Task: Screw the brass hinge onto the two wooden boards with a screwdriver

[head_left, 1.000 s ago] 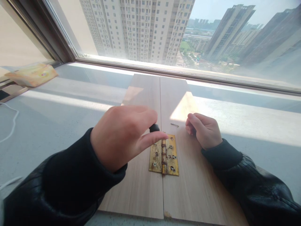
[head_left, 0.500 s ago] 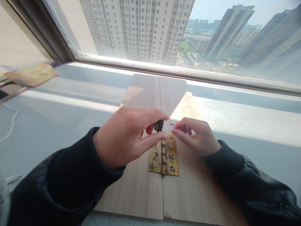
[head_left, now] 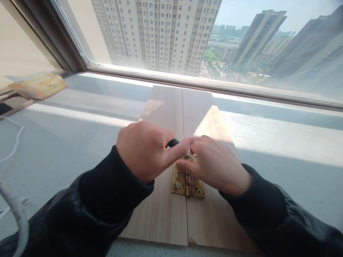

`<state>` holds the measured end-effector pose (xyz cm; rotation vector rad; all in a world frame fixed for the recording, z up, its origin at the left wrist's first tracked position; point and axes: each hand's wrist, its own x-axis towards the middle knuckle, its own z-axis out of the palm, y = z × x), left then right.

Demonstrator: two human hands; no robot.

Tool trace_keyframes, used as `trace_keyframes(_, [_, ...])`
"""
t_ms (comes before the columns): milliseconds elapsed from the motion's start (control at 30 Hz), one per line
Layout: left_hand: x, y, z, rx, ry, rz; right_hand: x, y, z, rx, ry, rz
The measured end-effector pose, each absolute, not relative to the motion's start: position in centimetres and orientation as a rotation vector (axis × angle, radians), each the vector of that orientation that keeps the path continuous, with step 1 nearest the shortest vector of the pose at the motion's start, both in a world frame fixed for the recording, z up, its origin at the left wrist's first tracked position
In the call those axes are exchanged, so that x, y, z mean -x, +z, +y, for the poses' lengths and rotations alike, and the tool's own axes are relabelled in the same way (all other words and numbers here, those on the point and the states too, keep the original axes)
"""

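A worn brass hinge point(head_left: 175, 178) lies flat across the seam between two pale wooden boards point(head_left: 158, 221), with cross-head screws in its plates. My left hand point(head_left: 146, 150) is closed around a black tool handle point(head_left: 173, 142) above the hinge's far end; most of the handle is hidden by the fingers. My right hand point(head_left: 214, 162) reaches over the right plate, its curled fingers meeting the left thumb. The right thumb stretches over the hinge's knuckle. Whatever the right fingers hold, if anything, is hidden.
A window frame point(head_left: 150, 78) runs along the back of the speckled white sill point(head_left: 80, 121). At the far left lies an orange-and-white packet point(head_left: 40, 85). A white cable point(head_left: 17, 139) curves along the left edge, and a thicker grey-white cord point(head_left: 20, 217) hangs nearer.
My right hand has moved left over the hinge and now meets my left thumb. My left hand has turned and its grip round the black handle has tightened.
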<state>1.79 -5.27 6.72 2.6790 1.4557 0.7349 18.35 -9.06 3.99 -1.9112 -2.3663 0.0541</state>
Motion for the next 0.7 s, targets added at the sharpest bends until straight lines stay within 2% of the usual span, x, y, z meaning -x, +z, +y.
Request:
trace_keyframes(400, [-0.2, 8.1, -4.1, -2.561, 1.240, 1.547, -18.5, 2.5, -7.9, 1.694, -0.025, -2.534])
trace_keyframes(567, [0.1, 7.7, -3.3, -2.467, 1.199, 1.539, -18.7, 2.2, -7.7, 1.547, -0.026, -2.632])
trace_keyframes(700, [0.3, 5.6, -1.5, -2.208, 1.097, 1.594, -19.2, 2.1, -7.4, 1.448, 0.055, -2.679])
